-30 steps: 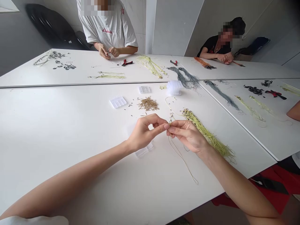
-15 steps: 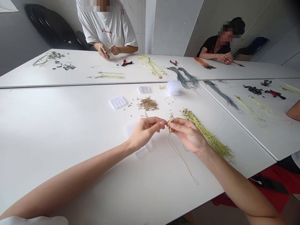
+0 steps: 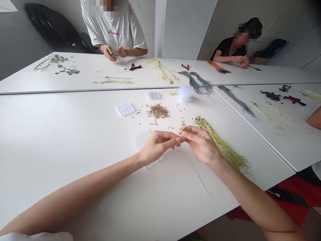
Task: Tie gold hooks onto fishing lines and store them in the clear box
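Head view, looking down on white tables (image 3: 75, 134) pushed together. **Hands:** the left hand (image 3: 157, 147) and right hand (image 3: 202, 145) meet in the air above the near table, fingertips almost touching. A brass fishing hook (image 3: 183, 131) sits between them, clamped by the right thumb and forefinger pressed together. The left thumb and forefinger (image 3: 174, 140) are closed together just beside it; whether they grip anything cannot be told. A pale line (image 3: 193, 169) runs down from the pinch in a long loop onto the tabletop. **Near objects:** a bundle of yellow-green cords (image 3: 222, 144) lies diagonally just right of the right hand. Beyond the hands are a heap of brass hooks (image 3: 157, 111), scattered small black pieces (image 3: 140, 112), a clear compartment tray (image 3: 124, 109), a smaller clear tray (image 3: 153, 95) and a clear plastic box (image 3: 186, 93). Another clear tray (image 3: 152, 165) lies partly under the left hand. **Background:** across the far table, a co-worker in a white T-shirt (image 3: 112, 26) works with both hands close together, near red-handled pliers (image 3: 134, 67). A second co-worker in a black top (image 3: 229, 47) sits behind an orange cord bundle (image 3: 217, 67). Grey cords (image 3: 195, 82) lie between them. At the right edge, a third person's forearm (image 3: 315, 117) reaches over the table, near black-handled red pliers (image 3: 294, 100).
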Motion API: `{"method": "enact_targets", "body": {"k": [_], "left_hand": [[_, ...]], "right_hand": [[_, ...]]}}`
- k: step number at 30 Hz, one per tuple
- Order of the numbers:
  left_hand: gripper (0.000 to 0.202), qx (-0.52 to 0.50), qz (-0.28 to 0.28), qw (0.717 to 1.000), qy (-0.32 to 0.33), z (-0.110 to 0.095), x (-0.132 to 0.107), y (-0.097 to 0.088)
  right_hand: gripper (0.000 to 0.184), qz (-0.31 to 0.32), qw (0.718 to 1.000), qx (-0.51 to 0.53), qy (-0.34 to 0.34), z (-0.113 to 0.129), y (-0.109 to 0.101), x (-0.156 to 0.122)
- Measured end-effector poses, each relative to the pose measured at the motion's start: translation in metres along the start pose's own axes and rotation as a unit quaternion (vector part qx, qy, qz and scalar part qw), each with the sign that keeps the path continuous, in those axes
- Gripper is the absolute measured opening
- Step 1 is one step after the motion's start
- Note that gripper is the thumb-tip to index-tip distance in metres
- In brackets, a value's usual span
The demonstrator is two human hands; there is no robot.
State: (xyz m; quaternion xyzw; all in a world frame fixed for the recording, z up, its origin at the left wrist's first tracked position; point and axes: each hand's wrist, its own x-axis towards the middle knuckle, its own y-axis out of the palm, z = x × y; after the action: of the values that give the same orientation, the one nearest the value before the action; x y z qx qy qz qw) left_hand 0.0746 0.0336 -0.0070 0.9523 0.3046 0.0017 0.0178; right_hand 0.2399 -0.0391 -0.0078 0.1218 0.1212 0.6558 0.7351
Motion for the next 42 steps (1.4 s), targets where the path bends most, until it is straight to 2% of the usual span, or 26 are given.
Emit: {"method": "enact_targets", "body": {"k": [11,19,24,30,34,38,42], "left_hand": [[0.027,0.156,-0.032,0.985,0.067,-0.0012,-0.0036,-0.0014],[0.023,0.186,-0.048,0.974,0.123,0.0027,-0.0035,0.0006],[0.024,0.189,-0.059,0.974,0.105,-0.0014,-0.0033,-0.002],[0.023,0.098,-0.067,0.992,0.036,-0.004,0.001,-0.008],[0.024,-0.009,-0.027,0.999,-0.021,0.0005,0.0039,-0.0074],[0.023,-0.115,0.024,0.992,-0.055,0.0038,0.004,-0.0042],[0.021,-0.15,0.034,0.985,-0.074,0.0045,0.0023,-0.0007]], "right_hand": [[0.007,-0.011,1.0,-0.008,-0.004,-0.0038,0.0001,-0.0001],[0.005,-0.013,1.0,0.01,-0.003,-0.0054,0.0013,0.0003],[0.007,-0.014,1.0,-0.021,-0.007,-0.0036,0.0001,-0.0013],[0.01,-0.015,0.999,-0.05,0.008,-0.0043,-0.0027,-0.0001],[0.009,-0.01,0.999,-0.042,-0.007,-0.0058,-0.0023,-0.0007],[0.008,-0.003,1.0,-0.027,-0.013,-0.0057,0.0001,-0.0014],[0.01,0.003,1.0,-0.014,-0.014,-0.0053,0.0038,-0.0011]]}}
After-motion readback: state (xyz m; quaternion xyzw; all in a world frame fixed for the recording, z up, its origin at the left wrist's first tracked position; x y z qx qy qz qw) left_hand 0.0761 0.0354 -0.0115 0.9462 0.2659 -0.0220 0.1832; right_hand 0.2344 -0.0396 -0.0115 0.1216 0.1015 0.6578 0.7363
